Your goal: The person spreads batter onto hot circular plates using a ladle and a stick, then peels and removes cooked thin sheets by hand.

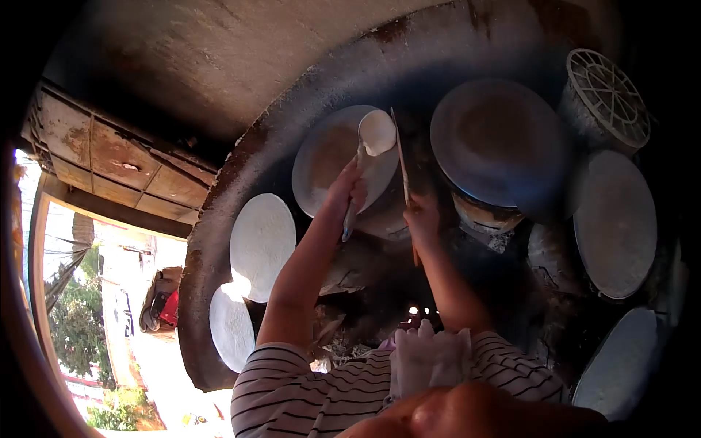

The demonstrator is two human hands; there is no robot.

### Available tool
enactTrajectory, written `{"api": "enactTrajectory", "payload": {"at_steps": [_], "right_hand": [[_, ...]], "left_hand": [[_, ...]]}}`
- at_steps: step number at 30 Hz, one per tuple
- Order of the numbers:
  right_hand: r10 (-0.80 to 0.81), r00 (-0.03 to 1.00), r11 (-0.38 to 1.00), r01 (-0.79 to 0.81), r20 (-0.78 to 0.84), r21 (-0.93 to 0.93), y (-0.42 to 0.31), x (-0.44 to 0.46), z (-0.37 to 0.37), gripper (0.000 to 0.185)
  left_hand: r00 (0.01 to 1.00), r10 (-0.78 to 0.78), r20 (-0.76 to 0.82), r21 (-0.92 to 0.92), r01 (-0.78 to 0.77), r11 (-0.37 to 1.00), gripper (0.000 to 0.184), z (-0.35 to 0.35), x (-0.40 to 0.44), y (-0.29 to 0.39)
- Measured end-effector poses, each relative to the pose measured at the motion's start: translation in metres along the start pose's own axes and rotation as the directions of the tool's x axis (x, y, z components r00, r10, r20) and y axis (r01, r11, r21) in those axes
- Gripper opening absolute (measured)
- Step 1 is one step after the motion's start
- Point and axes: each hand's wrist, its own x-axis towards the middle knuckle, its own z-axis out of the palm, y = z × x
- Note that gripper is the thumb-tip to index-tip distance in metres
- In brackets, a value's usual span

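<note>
My left hand is closed round the handle of a ladle, whose bowl holds white batter and hangs over a round griddle plate. A brownish round patch shows on that plate. My right hand grips a long thin flat stick, held upright beside the ladle's bowl with its tip near the plate's right edge. To the right of this hand lies a second round griddle plate, bluish grey with a brownish middle.
Pale round plates stand at the left and the right. A bucket with a spoked lid is at the upper right. A curved, soot-marked ledge surrounds the plates. Dark hollows lie below them, and bright daylight enters at the left.
</note>
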Motion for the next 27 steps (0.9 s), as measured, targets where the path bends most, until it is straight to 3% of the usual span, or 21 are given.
{"api": "enactTrajectory", "payload": {"at_steps": [2, 3, 5, 6, 7, 9, 11, 13, 14, 15, 16, 17, 19, 22, 23, 26, 27], "right_hand": [[-0.079, 0.991, 0.986, 0.062, -0.107, -0.156, -0.009, -0.005, 0.018, 0.042], [-0.237, 0.966, 0.964, 0.221, -0.102, -0.145, -0.010, -0.009, 0.023, 0.040], [-0.561, 0.822, 0.755, 0.460, -0.096, -0.467, -0.004, 0.002, 0.042, 0.040], [-0.686, 0.727, 0.582, 0.523, -0.030, -0.623, -0.002, 0.005, 0.047, 0.041], [-0.465, 0.885, 0.647, 0.366, 0.035, -0.669, -0.043, -0.001, 0.059, 0.043], [-0.472, 0.879, 0.572, 0.364, 0.069, -0.735, -0.044, 0.028, 0.081, 0.044], [-0.463, 0.876, 0.449, 0.364, 0.136, -0.816, -0.066, 0.044, 0.082, 0.043], [-0.496, 0.858, 0.389, 0.357, 0.133, -0.849, -0.060, 0.031, 0.057, 0.039], [-0.465, 0.872, 0.356, 0.341, 0.152, -0.870, -0.049, 0.012, 0.051, 0.037], [-0.460, 0.874, 0.394, 0.358, 0.156, -0.847, -0.044, 0.001, 0.058, 0.035], [-0.363, 0.922, 0.460, 0.304, 0.136, -0.834, -0.031, -0.010, 0.072, 0.037], [-0.330, 0.938, 0.502, 0.271, 0.108, -0.821, -0.027, 0.007, 0.087, 0.040], [-0.449, 0.873, 0.360, 0.372, 0.191, -0.856, -0.047, 0.041, 0.103, 0.045], [-0.654, 0.725, 0.253, 0.478, 0.216, -0.841, -0.060, 0.051, 0.068, 0.039], [-0.535, 0.817, 0.274, 0.409, 0.215, -0.870, -0.054, 0.043, 0.053, 0.033], [-0.461, 0.857, 0.346, 0.413, 0.230, -0.843, -0.053, 0.014, 0.087, 0.033], [-0.424, 0.877, 0.391, 0.404, 0.227, -0.827, -0.044, 0.028, 0.101, 0.029]], "left_hand": [[0.993, 0.099, -0.057, 0.311, -0.077, 0.947, 0.037, -0.017, 0.025, 0.011], [0.988, 0.138, -0.066, 0.357, -0.106, 0.928, 0.041, -0.028, 0.036, 0.013], [0.974, 0.221, -0.049, 0.466, -0.173, 0.868, 0.050, -0.041, 0.067, 0.033], [0.973, 0.231, -0.022, 0.547, -0.181, 0.817, 0.052, -0.048, 0.074, 0.041], [0.970, 0.244, 0.005, 0.609, -0.196, 0.769, 0.054, -0.055, 0.078, 0.045], [0.935, 0.352, 0.050, 0.767, -0.262, 0.586, 0.053, -0.070, 0.097, 0.042], [0.841, 0.532, 0.097, 0.925, -0.273, 0.264, 0.049, -0.108, 0.133, 0.045], [0.817, 0.547, 0.182, 0.945, -0.299, 0.131, 0.049, -0.123, 0.146, 0.072], [0.828, 0.531, 0.180, 0.957, -0.272, 0.101, 0.049, -0.141, 0.138, 0.062], [0.927, 0.370, -0.063, 0.975, -0.021, 0.219, 0.050, -0.097, 0.091, 0.079], [0.928, 0.365, -0.078, 0.972, -0.010, 0.233, 0.050, -0.120, 0.078, 0.063], [0.915, 0.402, -0.036, 0.970, -0.064, 0.233, 0.050, -0.129, 0.090, 0.064], [0.877, 0.480, 0.022, 0.971, -0.132, 0.197, 0.051, -0.135, 0.121, 0.075], [0.716, 0.650, 0.253, 0.955, -0.292, -0.051, 0.053, -0.173, 0.143, 0.073], [0.830, 0.551, 0.088, 0.989, -0.140, 0.053, 0.051, -0.167, 0.129, 0.081], [0.838, 0.540, 0.080, 0.996, -0.051, -0.068, 0.049, -0.155, 0.096, 0.094], [0.778, 0.604, 0.173, 0.985, -0.153, -0.084, 0.048, -0.167, 0.104, 0.090]]}}
